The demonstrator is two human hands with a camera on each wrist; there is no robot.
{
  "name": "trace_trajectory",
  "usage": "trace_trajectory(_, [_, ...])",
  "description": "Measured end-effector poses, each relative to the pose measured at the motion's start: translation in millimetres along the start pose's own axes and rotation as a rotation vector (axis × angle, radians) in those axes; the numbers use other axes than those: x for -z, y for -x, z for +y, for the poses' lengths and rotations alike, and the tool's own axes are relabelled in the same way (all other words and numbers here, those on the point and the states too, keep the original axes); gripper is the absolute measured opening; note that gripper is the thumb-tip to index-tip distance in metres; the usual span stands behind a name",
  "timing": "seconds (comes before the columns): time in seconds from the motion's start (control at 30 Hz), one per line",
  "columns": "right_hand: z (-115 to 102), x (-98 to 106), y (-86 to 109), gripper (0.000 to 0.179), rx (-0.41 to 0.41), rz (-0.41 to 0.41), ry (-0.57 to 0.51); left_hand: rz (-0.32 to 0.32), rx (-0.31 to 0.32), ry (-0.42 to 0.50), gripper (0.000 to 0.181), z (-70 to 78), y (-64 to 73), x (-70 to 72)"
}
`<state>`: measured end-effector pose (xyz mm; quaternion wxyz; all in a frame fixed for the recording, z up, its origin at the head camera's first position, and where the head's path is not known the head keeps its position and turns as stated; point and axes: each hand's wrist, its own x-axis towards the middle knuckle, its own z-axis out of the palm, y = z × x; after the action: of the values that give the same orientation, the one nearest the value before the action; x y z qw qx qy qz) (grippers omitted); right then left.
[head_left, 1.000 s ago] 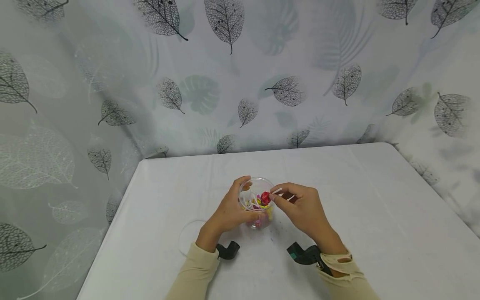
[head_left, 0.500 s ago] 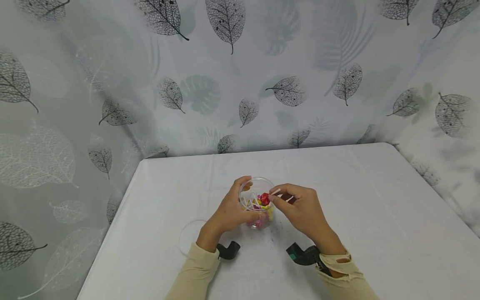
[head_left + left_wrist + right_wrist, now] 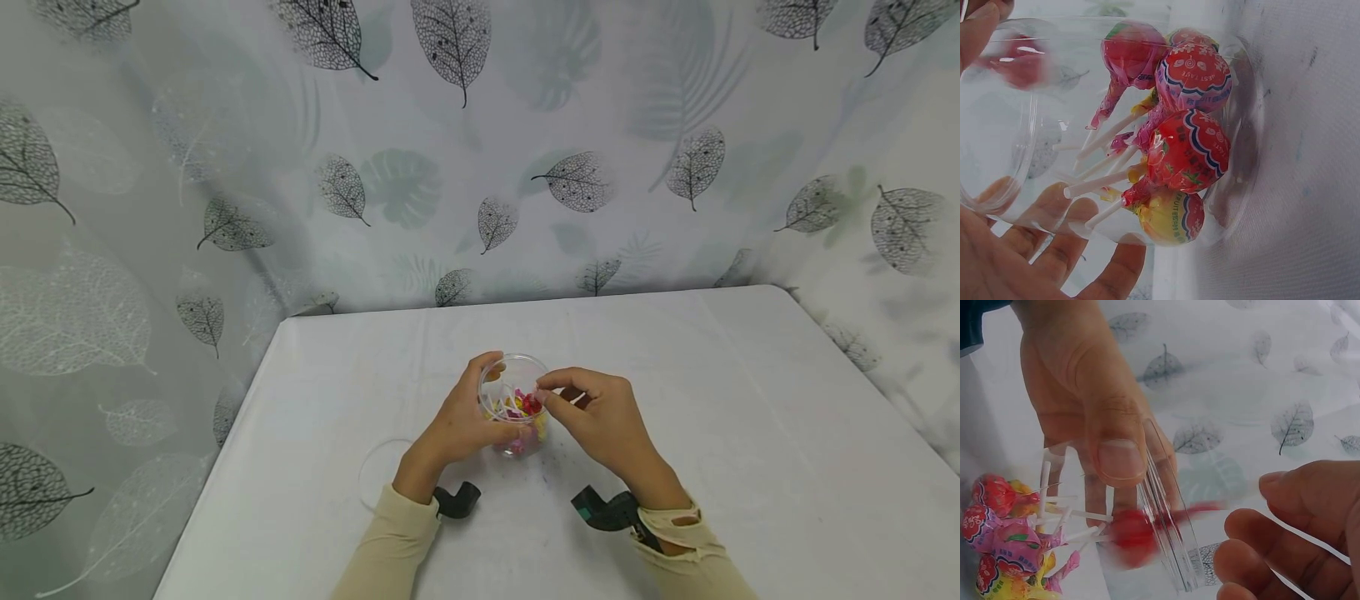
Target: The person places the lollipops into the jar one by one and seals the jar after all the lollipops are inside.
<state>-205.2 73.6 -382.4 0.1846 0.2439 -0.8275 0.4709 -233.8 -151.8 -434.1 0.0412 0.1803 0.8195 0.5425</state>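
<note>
My left hand (image 3: 463, 421) grips a clear plastic jar (image 3: 517, 357) round its side, with the thumb nearer me. The jar is tilted, its mouth toward me. Inside lie several wrapped lollipops (image 3: 1188, 150) in red, pink and yellow, white sticks toward the mouth. A blurred red lollipop (image 3: 1132, 539) is at the jar's mouth, apart from the other lollipops' heads. My right hand (image 3: 606, 415) is just beside the rim on the right. In the right wrist view its fingers (image 3: 1250, 537) are loosely bent and apart from that lollipop.
A clear round lid (image 3: 361, 473) lies flat on the white-covered table (image 3: 720, 433), partly behind my left forearm. Leaf-printed cloth (image 3: 465, 167) hangs behind the table and at both sides. Each wrist wears a black camera mount (image 3: 457, 502).
The right fingers have let go of the red lollipop, which drops from the rim into the jar. Its stick no longer sticks out between them. The left hand and jar stay put.
</note>
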Motion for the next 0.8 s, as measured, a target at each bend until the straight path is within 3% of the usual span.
trace_trajectory(0.2, [-1.4,-0.2,3.4,0.011,0.012,0.011,-0.01,0.003,-0.01,-0.019,0.107,2.0,4.9,0.0])
trace_trajectory(0.43, [-0.5,-0.3,4.2,0.013,0.003,-0.01,-0.04,-0.01,0.035,-0.049,0.109,1.4,7.2,2.4])
trace_trajectory(0.53, [0.5,0.1,3.2,0.012,-0.006,-0.026,-0.045,-0.009,0.049,-0.073,0.108,2.1,8.8,7.9])
trace_trajectory(0.63, [1.0,2.2,1.3,0.012,-0.019,-0.031,-0.032,0.017,0.023,-0.104,0.099,2.9,13.3,19.1])
trace_trajectory(0.73, [-0.3,7.1,-0.6,0.012,-0.04,-0.028,-0.015,0.078,0.013,-0.198,0.085,3.3,23.0,35.2])
trace_trajectory(0.8, [-0.9,10.6,-1.5,0.011,-0.052,-0.023,-0.011,0.119,0.071,-0.337,0.081,4.8,33.1,46.0])
